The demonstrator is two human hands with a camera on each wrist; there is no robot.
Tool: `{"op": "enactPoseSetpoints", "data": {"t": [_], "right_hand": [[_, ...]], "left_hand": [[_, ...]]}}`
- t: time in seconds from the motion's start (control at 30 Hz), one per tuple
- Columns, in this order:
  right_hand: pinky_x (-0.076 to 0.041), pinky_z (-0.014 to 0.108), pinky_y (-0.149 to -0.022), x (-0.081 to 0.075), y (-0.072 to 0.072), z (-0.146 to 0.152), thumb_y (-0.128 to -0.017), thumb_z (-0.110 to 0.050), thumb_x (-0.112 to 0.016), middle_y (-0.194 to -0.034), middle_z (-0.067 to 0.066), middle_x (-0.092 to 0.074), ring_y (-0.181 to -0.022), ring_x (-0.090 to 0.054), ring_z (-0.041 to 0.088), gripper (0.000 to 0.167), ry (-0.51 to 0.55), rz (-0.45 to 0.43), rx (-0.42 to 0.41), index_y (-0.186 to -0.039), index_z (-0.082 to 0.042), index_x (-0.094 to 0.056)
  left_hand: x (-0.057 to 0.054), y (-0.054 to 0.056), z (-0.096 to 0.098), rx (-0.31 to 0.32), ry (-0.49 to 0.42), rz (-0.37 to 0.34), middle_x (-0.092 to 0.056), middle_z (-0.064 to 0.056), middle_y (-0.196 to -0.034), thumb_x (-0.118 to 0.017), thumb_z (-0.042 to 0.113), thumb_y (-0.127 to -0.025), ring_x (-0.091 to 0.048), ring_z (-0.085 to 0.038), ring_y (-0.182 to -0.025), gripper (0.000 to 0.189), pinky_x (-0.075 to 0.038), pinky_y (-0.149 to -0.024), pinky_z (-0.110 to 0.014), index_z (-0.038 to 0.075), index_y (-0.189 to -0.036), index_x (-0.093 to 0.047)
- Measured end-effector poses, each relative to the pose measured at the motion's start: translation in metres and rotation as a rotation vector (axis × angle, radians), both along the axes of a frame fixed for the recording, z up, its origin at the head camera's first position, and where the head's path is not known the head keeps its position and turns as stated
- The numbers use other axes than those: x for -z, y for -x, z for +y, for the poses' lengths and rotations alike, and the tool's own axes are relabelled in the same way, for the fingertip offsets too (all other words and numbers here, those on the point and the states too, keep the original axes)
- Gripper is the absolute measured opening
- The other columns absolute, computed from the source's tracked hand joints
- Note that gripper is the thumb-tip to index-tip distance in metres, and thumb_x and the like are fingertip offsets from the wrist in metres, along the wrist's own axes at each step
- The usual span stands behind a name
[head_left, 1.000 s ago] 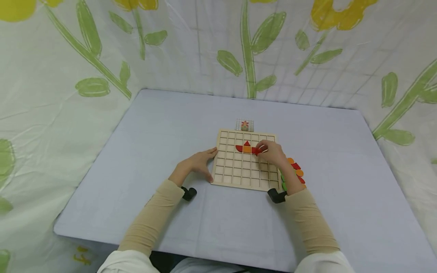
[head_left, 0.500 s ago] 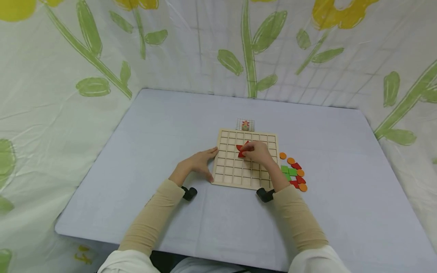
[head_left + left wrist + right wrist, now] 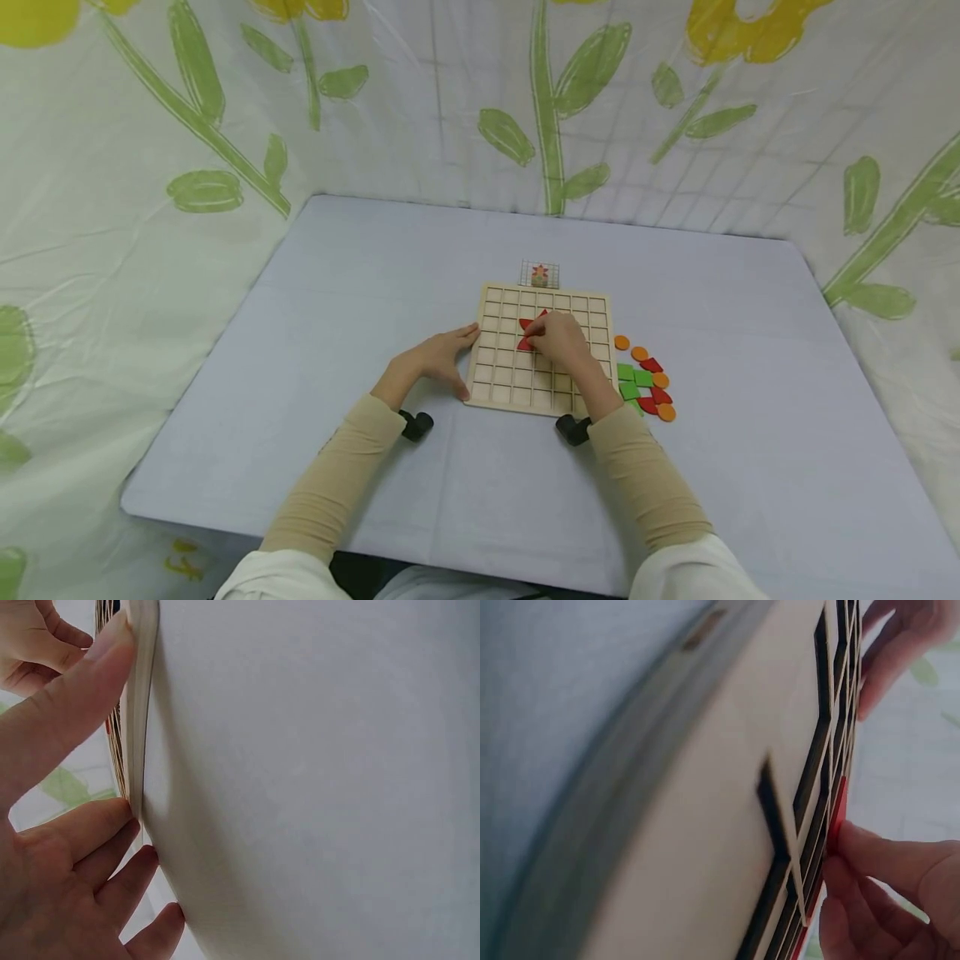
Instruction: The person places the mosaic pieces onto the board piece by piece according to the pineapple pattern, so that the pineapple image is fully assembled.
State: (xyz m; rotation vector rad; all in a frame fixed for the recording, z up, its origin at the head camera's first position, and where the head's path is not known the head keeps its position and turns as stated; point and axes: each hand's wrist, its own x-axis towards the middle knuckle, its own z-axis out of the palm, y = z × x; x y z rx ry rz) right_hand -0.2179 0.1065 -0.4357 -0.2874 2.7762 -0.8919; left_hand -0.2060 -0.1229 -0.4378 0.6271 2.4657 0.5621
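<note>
Had a square, pale wooden board [image 3: 501, 360] with a dark-lined grid flat about the middle of a bench [image 3: 360, 275] covered in pale cloth, well apart from all its edges. Held the left hand [image 3: 435, 358] spread against the board's side facing the bench's left edge, with straight fingers there and the thumb apart from them, touching near a corner. With the right hand [image 3: 562, 342], pinched a flat red piece [image 3: 838, 817] between thumb and fingers, at the grid's surface; could not tell its full outline. Saw a second red piece [image 3: 524, 323] on the grid just beyond, towards the bench's far edge, and a red tip [image 3: 545, 312] showing past the knuckles. Found flat orange discs [image 3: 639, 353], green squares [image 3: 642, 378] and loose red pieces [image 3: 660, 396] gathered just beside the board, towards the bench's right edge. Saw a small white card [image 3: 539, 274], printed with a grid and a red figure, just beside the board, towards the bench's far edge.
</note>
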Motion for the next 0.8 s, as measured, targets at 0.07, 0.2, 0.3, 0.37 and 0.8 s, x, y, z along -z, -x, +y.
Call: {"op": "enactPoseSetpoints", "data": {"t": [0.07, 0.2, 0.3, 0.37, 0.8], "right_hand": [[-0.052, 0.036, -0.073, -0.001, -0.001, -0.001, -0.092, -0.01, -0.066, -0.103, 0.014, -0.071, -0.09, -0.063, 0.027, 0.017, -0.031, 0.003, 0.011, -0.104, -0.003, -0.075], [-0.054, 0.038, -0.076, -0.003, -0.002, -0.001, -0.092, -0.01, -0.066, -0.104, 0.014, -0.071, -0.093, -0.065, 0.029, 0.015, -0.074, 0.011, 0.018, -0.101, -0.003, -0.076], [-0.055, 0.037, -0.073, -0.005, -0.003, -0.001, -0.092, -0.009, -0.067, -0.105, 0.014, -0.07, -0.093, -0.065, 0.029, 0.014, -0.099, 0.014, 0.018, -0.099, -0.003, -0.077], [-0.055, 0.036, -0.07, -0.006, -0.004, 0.0, -0.092, -0.009, -0.066, -0.105, 0.014, -0.07, -0.091, -0.065, 0.029, 0.014, -0.104, 0.014, 0.011, -0.099, -0.003, -0.077], [-0.05, 0.047, -0.087, -0.016, -0.005, 0.06, -0.091, -0.004, -0.06, -0.115, 0.022, -0.064, -0.105, -0.058, 0.036, 0.026, 0.043, -0.035, 0.047, -0.115, 0.002, -0.068]], "left_hand": [[-0.001, 0.0, 0.0, 0.0, -0.004, -0.001, -0.013, -0.01, -0.162, -0.087, 0.024, -0.07, -0.016, -0.03, -0.147, 0.11, -0.02, -0.117, -0.046, -0.001, -0.153, -0.02], [-0.002, -0.001, 0.001, -0.002, -0.007, -0.003, -0.013, -0.01, -0.162, -0.087, 0.024, -0.07, -0.016, -0.03, -0.147, 0.11, -0.02, -0.117, -0.046, 0.0, -0.153, -0.02], [-0.002, -0.001, 0.002, 0.004, -0.003, 0.004, -0.013, -0.01, -0.162, -0.087, 0.024, -0.07, -0.016, -0.03, -0.147, 0.11, -0.02, -0.117, -0.046, 0.0, -0.153, -0.02], [-0.002, 0.0, 0.002, 0.008, 0.001, 0.008, -0.013, -0.01, -0.162, -0.087, 0.024, -0.07, -0.016, -0.031, -0.147, 0.11, -0.02, -0.117, -0.046, -0.001, -0.153, -0.02], [0.0, 0.0, 0.0, 0.006, 0.012, 0.003, -0.012, -0.011, -0.162, -0.087, 0.025, -0.07, -0.017, -0.032, -0.146, 0.11, -0.02, -0.116, -0.047, -0.001, -0.153, -0.02]]}}
